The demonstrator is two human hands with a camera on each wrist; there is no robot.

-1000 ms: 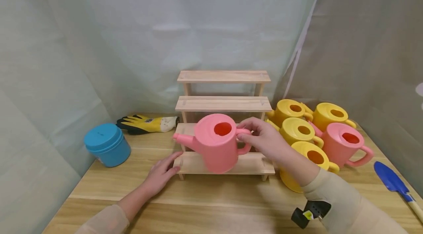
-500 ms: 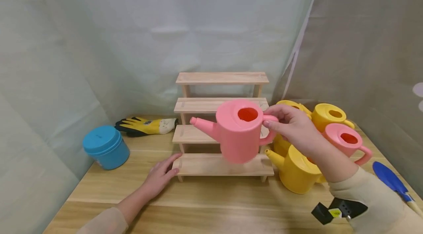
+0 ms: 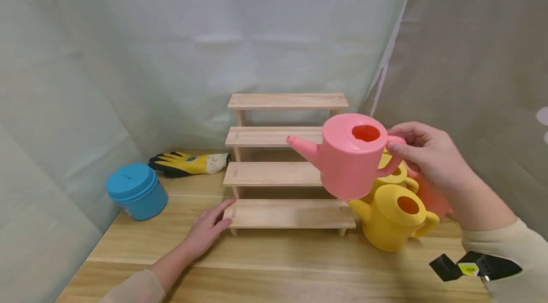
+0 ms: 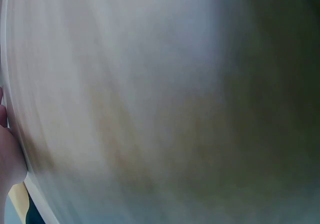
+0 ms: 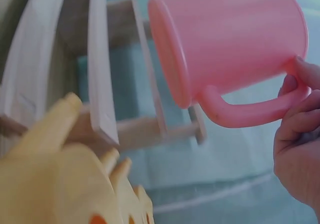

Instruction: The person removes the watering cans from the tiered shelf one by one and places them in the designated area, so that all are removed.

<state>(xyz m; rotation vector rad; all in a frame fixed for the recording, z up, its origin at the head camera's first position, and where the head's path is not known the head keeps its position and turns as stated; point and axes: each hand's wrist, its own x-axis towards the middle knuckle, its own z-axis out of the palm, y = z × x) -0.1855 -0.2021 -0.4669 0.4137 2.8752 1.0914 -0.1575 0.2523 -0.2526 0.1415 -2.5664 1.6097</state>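
My right hand point(image 3: 432, 158) grips the handle of a pink watering can point(image 3: 348, 160) by its upper end, thumb in front. The can is held in the air, spout to the left, in front of the right part of a four-step wooden stand point(image 3: 282, 212). In the right wrist view the pink can point(image 5: 235, 38) shows its side and base, with my fingers pinching the handle. My left hand point(image 3: 205, 229) rests at the left end of the lowest step, its fingers fairly straight. The left wrist view shows mostly blurred wood and a sliver of the hand point(image 4: 10, 156).
Yellow watering cans point(image 3: 391, 219) stand right of the stand, and another pink can point(image 3: 430, 196) is mostly hidden behind my right hand. A blue lidded tub point(image 3: 139, 193) and a yellow-black glove point(image 3: 190, 164) lie at the left. Fabric walls point(image 3: 299, 32) enclose the table.
My right hand has carried the pink watering can to the right and upward, away from the front of the stand's middle. My left hand stays at the step's left end.
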